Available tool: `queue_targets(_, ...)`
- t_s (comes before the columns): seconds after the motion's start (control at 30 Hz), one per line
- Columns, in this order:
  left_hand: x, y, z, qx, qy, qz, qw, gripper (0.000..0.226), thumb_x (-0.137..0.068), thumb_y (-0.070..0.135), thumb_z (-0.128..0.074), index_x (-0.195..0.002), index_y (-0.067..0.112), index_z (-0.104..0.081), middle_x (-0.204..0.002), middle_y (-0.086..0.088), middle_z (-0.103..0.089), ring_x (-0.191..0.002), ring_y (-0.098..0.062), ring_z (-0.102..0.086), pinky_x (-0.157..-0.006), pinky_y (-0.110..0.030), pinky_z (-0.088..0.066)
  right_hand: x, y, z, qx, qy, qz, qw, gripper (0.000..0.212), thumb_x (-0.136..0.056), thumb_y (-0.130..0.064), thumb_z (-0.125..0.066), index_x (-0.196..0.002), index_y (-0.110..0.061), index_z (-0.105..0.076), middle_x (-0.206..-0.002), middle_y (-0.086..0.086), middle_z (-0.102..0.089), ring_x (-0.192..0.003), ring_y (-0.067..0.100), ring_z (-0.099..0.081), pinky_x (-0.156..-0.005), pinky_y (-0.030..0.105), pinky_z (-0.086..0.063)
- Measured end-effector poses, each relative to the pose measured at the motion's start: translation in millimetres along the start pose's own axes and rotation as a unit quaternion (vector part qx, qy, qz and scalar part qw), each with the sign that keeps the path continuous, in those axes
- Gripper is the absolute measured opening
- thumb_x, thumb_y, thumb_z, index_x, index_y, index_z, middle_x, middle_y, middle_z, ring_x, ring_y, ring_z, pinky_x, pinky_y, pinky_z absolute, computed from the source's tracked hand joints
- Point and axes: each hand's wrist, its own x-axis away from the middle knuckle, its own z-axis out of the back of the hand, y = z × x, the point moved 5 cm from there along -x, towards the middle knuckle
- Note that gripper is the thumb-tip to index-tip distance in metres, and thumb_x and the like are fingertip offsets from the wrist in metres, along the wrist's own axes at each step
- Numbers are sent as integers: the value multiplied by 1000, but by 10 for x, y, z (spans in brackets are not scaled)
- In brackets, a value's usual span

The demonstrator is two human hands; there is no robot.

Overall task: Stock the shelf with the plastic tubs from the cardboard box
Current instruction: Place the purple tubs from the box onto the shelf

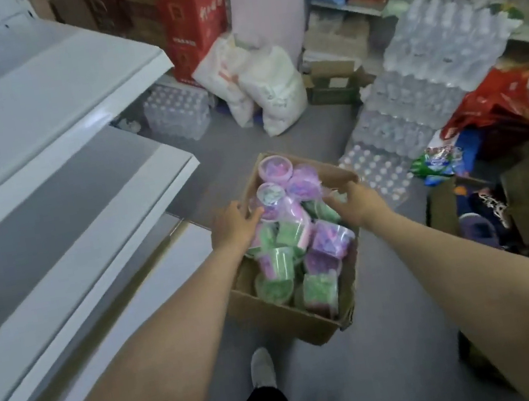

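Observation:
An open cardboard box (274,313) sits on the grey floor, filled with several purple and green plastic tubs (297,240). Both my hands reach down into it. My left hand (235,219) touches a clear-lidded purple tub (271,195) near the top of the pile, fingers curling along its side. My right hand (356,201) hovers over the box's right side, fingers bent above the tubs, its fingertips blurred. White metal shelves (60,211) run along the left, bare.
Shrink-wrapped packs of water bottles (413,100) are stacked to the right of the box, more (178,113) under the shelf end. White sacks (266,89), a red carton (193,21) and bags crowd the back. My shoe (261,367) stands behind the box.

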Motion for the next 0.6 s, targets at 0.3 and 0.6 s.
queue_targets(0.3, -993, -105, -856, 15, -76, 24, 997, 45, -82, 54, -63, -100, 13, -65, -120, -7, -63, -101, -29, -62, -81, -30, -44, -633, 742, -804, -71, -88, -139, 984, 60, -94, -58, -49, -138, -18, -54, -135, 10, -60, -123, 34, -55, -97, 33, -41)
queue_targets(0.6, -1700, 39, -1248, 34, -91, 0, 995, 64, -76, 62, -57, -130, 27, -53, -128, -1, -58, -115, -24, -56, -98, -38, -47, -1279, 1644, -1546, -235, -112, -253, 932, 107, -47, -96, -53, -121, -20, -65, -115, 6, -70, -104, 27, -67, -95, 48, -54)
